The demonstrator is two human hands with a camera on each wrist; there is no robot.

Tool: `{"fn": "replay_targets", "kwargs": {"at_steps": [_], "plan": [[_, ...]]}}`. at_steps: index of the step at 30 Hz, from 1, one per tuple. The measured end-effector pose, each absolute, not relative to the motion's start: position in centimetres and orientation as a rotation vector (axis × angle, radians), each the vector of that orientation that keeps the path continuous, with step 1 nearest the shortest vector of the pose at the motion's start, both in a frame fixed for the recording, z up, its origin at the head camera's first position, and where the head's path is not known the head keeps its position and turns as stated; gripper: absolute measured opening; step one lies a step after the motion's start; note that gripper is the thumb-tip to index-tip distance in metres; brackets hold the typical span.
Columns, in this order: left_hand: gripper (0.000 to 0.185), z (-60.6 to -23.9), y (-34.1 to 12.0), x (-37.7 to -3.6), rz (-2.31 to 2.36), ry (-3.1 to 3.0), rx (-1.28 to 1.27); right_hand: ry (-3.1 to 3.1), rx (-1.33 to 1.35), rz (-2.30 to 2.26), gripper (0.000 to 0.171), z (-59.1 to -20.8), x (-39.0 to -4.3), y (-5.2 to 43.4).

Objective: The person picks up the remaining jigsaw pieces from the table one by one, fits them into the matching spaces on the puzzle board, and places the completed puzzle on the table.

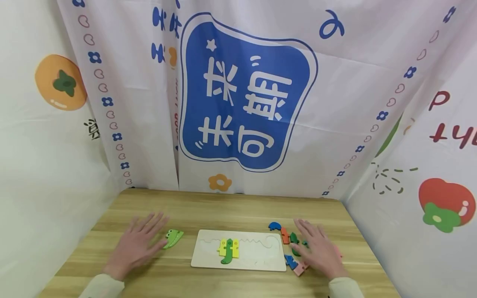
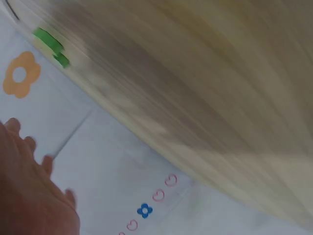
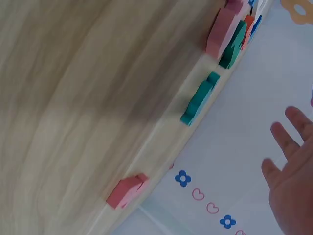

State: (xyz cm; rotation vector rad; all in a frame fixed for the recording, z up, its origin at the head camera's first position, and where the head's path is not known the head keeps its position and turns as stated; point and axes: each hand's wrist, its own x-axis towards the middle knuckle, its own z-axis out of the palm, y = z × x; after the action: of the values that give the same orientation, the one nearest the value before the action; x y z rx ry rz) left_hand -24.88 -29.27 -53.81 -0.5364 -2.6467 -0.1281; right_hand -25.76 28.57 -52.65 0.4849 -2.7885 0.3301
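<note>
Broadly, curtain [image 1: 156, 107]: white printed cloth, hung beyond the board and to either side.
Table [image 1: 242, 285]: wood-grained top, extending under and around the board.
Board [image 1: 205, 258]: pale rectangular puzzle base, lying flat, its wavy outlined area mostly unfilled; landmark for all places below.
Left hand [image 1: 138, 246]: left of the board, fingers extended and spread, gripping nothing; its thumb meets the green head piece in the head view, yet the left wrist view shows them apart.
Right hand [image 1: 318, 252]: right of the board, fingers likewise extended, gripping nothing; in the head view it hides part of the loose pieces.
Green head piece [image 1: 173, 238]: left of the board, near the left hand.
Laid sections: yellow sections [image 1: 235, 252] flanking a green section [image 1: 226, 260], on the board, slightly left of its middle; markings too small to read.
Loose pieces: right of the board, orange-red piece [image 1: 285, 236], dark green piece [image 1: 294, 239] and pink piece [image 1: 299, 269] nearer; teal piece [image 3: 199, 100] farther off.
Piece edges: probably the best hold, pinched between thumb and fingertip; each piece should be turned until its knobs face matching notches, lowered level, then pressed flat, with the other hand steadying the board.
</note>
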Motion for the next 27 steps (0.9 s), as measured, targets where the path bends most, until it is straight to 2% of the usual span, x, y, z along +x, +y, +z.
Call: {"fn": "replay_targets", "kwargs": {"at_steps": [6, 11, 18, 27], "plan": [[0.07, -54.3, -27.4, -24.8, -0.218, -2.773, -0.532, -2.929, 0.609, 0.476, 0.077, -53.3, -26.2, 26.5], [0.064, -54.6, -24.9, -24.6, -0.251, -2.738, -0.679, -2.996, 0.713, 0.544, 0.084, -53.3, -26.2, 25.0], [0.064, -54.6, -21.6, -24.5, -0.312, -2.787, -0.858, -3.134, 0.723, 0.599, 0.094, -53.2, -26.3, 23.7], [0.062, -54.8, -20.5, -24.3, -0.355, -2.972, -0.895, -3.184, 0.715, 0.535, 0.097, -53.7, -26.7, 23.0]]}}
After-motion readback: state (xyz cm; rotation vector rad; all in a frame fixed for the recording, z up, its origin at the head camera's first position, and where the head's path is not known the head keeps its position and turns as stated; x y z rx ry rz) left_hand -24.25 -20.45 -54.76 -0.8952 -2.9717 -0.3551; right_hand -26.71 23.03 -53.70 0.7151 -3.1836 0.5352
